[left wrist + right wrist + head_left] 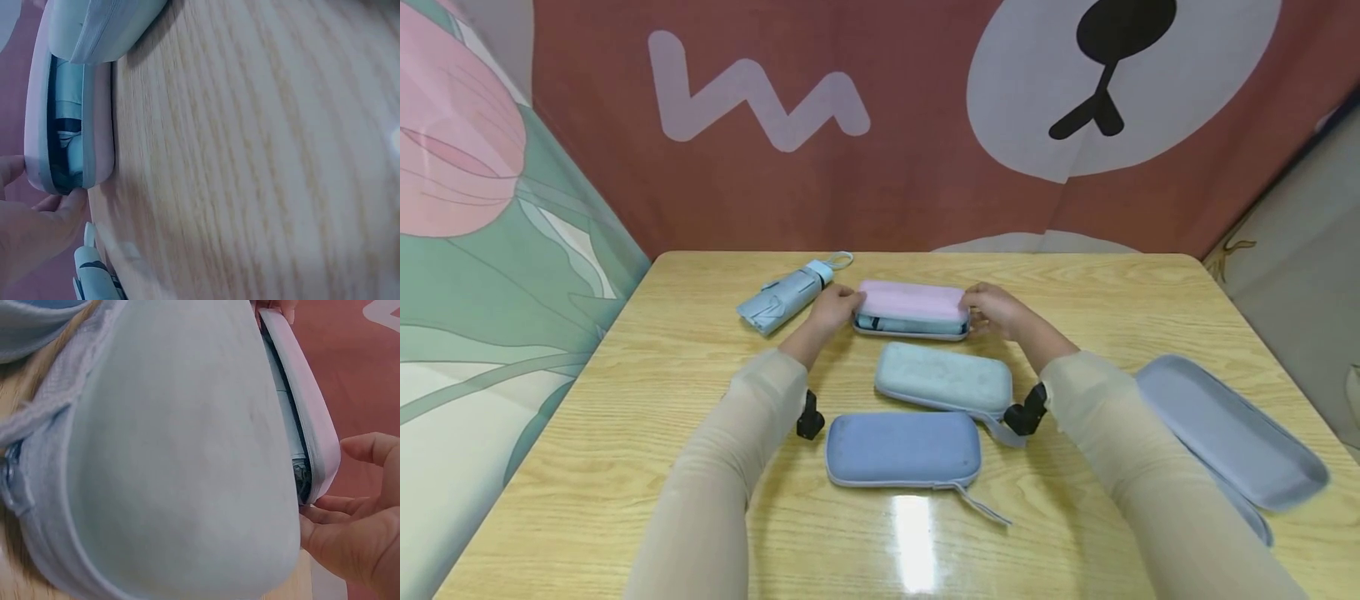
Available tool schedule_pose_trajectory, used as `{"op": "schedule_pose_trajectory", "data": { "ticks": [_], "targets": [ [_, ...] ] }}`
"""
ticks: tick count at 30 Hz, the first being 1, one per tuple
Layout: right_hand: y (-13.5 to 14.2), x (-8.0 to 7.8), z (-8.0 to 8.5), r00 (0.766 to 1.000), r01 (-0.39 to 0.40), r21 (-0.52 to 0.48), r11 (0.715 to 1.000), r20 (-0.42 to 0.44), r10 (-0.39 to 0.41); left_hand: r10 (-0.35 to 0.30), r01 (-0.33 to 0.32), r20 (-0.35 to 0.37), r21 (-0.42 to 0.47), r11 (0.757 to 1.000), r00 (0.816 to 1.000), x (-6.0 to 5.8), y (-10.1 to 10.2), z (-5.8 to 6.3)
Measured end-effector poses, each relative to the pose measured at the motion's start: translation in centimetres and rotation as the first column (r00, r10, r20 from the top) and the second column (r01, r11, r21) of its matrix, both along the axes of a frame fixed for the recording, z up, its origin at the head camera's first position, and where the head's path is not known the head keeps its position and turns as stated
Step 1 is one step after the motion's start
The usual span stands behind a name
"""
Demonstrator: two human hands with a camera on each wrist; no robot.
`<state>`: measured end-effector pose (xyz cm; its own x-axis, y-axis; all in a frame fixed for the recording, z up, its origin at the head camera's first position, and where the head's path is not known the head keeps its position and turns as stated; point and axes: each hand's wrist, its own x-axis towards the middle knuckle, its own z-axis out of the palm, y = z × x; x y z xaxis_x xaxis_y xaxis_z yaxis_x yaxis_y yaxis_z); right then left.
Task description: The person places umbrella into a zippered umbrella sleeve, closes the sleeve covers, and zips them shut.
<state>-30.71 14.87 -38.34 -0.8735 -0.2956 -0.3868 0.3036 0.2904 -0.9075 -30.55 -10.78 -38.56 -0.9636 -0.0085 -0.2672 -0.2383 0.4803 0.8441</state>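
Observation:
At the back of the table lies a pink zippered case (913, 298), its lid raised a little off the lower half. Through the gap along the front shows a teal folded umbrella (70, 94). My left hand (837, 307) grips the case's left end, one finger at the lid and another digit at the lower shell. At the opposite end my right hand (997, 310) holds the case by its corner, with fingers at the lid and below it. A closed pale green case (943, 375) lies just in front.
A closed blue case (902, 450) with a strap lies nearest me. Left of the pink case is a folded light blue umbrella (786, 296) with a wrist loop. An open grey-blue case (1232, 429) lies at the right, partly behind my right sleeve.

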Motion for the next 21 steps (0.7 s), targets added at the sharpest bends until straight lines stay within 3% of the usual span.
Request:
{"op": "schedule_pose_trajectory", "data": {
  "ticks": [4,7,11,14,16,18,21],
  "targets": [
    [-0.3,-0.1,-0.3,0.999,0.015,0.099,0.995,-0.034,-0.012,-0.051,0.05,-0.012,-0.076,0.996,0.999,0.2,0.2,0.0],
    [-0.6,-0.1,-0.3,0.997,0.005,0.182,0.983,-0.072,0.009,-0.098,0.087,-0.108,-0.101,0.991,0.989,-2.6,-0.7,-3.9],
    [-1.0,0.0,-0.3,0.992,0.007,0.281,0.96,-0.126,0.03,-0.132,0.11,-0.123,-0.169,0.979,0.984,-4.4,-1.1,-6.1],
    [-1.2,-0.1,-0.5,0.988,0.013,0.311,0.95,-0.151,0.036,-0.141,0.127,-0.054,-0.202,0.971,0.989,-1.7,-0.3,-2.5],
    [-1.3,-0.1,-0.5,0.986,0.019,0.316,0.949,-0.163,0.035,-0.151,0.135,-0.066,-0.205,0.969,0.986,-0.4,-0.1,-1.0],
    [-1.4,-0.1,-0.6,0.983,0.018,0.325,0.945,-0.178,0.043,-0.154,0.14,-0.051,-0.217,0.966,0.987,0.4,0.0,0.0],
    [-1.6,0.0,-0.4,0.977,0.007,0.352,0.936,-0.203,0.069,-0.175,0.161,-0.034,-0.245,0.956,0.984,0.7,-0.2,0.5]
  ]
}}
